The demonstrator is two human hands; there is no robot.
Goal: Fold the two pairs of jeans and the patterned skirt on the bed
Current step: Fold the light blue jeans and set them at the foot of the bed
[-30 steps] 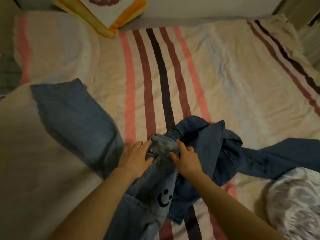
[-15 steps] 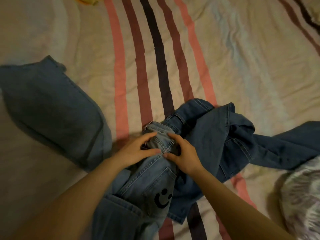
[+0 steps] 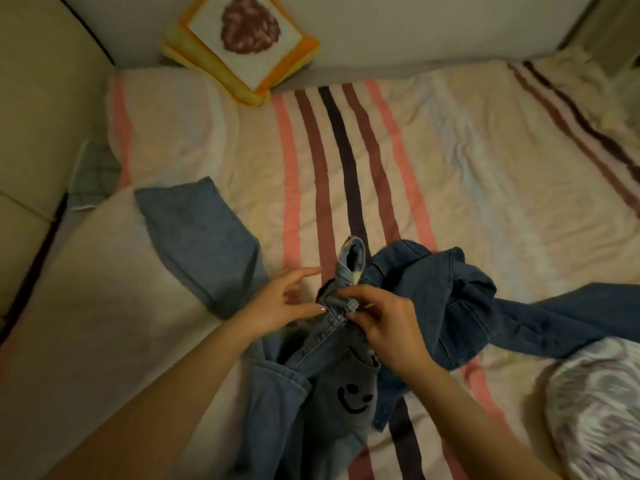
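right hand (image 3: pixel 388 320) pinching the waistband of the light jeans (image 3: pixel 332 382), fingers curled round the denim, a flap of waistband poking up just beyond the fingertips. left hand (image 3: pixel 277 299) spread wide beside it, fingers straight, thumb tip touching the same waistband, holding nothing. smiley face printed on the back pocket, right between the two forearms. one leg of the light jeans stretched out to the left, lying over a white pillow (image 3: pixel 104 289). dark jeans (image 3: pixel 460 299) crumpled just to the right, touching the light pair, one leg trailing off toward the right edge. patterned skirt (image 3: pixel 599 407) bunched in the lower right corner, close to that dark leg, whether touching cannot tell. all of it on the bed (image 3: pixel 485 174), striped sheet in pink, brown and near-black. yellow-edged cushion (image 3: pixel 242 43) with a dark red motif propped at the far end against the wall.
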